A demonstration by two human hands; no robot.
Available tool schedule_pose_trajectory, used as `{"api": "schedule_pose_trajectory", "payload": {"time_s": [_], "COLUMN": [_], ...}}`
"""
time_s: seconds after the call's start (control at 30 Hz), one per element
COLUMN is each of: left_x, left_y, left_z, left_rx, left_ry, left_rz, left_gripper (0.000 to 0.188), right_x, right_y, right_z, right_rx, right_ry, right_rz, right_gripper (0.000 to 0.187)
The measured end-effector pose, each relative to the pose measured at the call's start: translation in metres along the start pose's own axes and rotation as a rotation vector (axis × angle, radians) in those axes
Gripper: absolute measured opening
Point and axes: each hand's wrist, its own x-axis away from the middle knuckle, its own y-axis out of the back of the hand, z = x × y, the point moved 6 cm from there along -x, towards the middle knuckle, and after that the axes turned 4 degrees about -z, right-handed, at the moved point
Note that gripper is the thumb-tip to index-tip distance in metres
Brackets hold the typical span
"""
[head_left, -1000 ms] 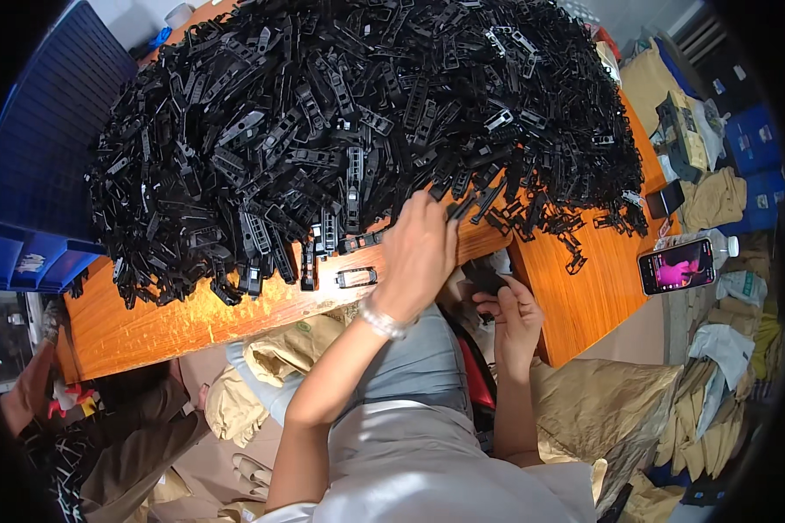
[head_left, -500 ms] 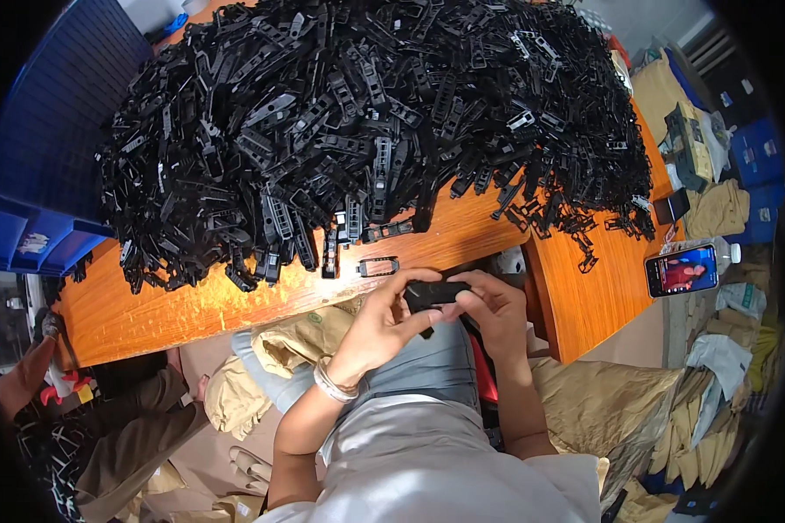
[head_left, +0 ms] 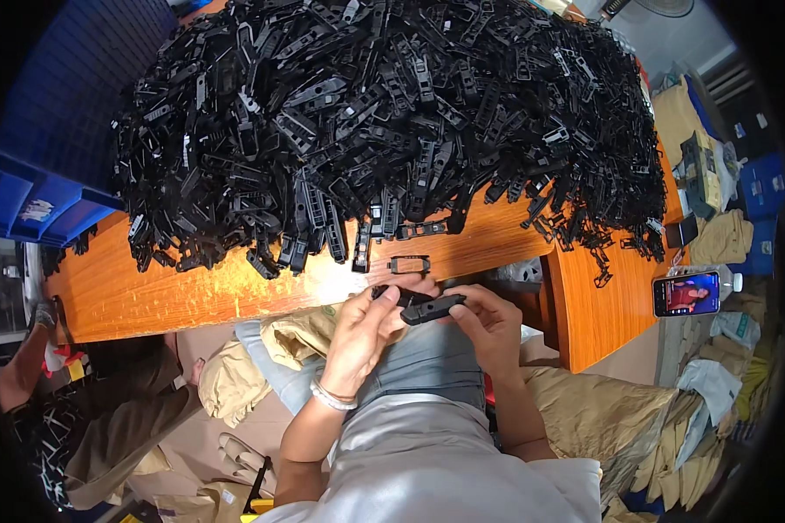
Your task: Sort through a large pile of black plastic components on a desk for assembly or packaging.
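Observation:
My left hand (head_left: 356,340), with a pale bracelet at the wrist, is closed on a dark plastic piece (head_left: 396,292) that its fingers partly cover. Between thumb and fingers, my right hand (head_left: 495,333) pinches a long black plastic part (head_left: 431,309) with a tapered end. The two pieces overlap in view over my lap; whether they are joined, I cannot tell. Just beyond them, a small black rectangular frame (head_left: 409,264) lies near the edge of the wooden table (head_left: 192,296). Several similar slotted black parts rest behind it.
A large heap of black plastic parts (head_left: 323,131) covers most of the table. Blue bins (head_left: 48,205) stand at the left. A lit phone (head_left: 686,294) is propped at the right, above brown sacks (head_left: 602,410). Another person's arm (head_left: 24,370) shows at far left.
Both hands were on one black part held level; now a second dark piece shows in my left hand, and the long part sits tilted in my right. The whole view has shifted slightly.

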Motion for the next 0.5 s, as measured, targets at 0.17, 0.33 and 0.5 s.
{"api": "schedule_pose_trajectory", "payload": {"time_s": [0.17, 0.33, 0.5], "left_x": [0.009, 0.012, 0.019], "left_y": [0.013, 0.024, 0.023], "left_z": [-0.006, 0.004, -0.013], "left_rx": [-0.096, -0.291, -0.604], "left_ry": [-0.124, -0.048, -0.097], "left_rz": [-0.172, 0.047, 0.130], "left_gripper": [0.027, 0.036, 0.043], "right_x": [0.009, 0.010, 0.011], "right_y": [-0.013, -0.014, -0.014], "right_z": [-0.008, -0.014, -0.007], "right_rx": [-0.034, -0.008, 0.074], "right_ry": [-0.088, -0.085, 0.009], "right_rz": [0.064, 0.008, 0.024], "right_gripper": [0.018, 0.018, 0.019]}}
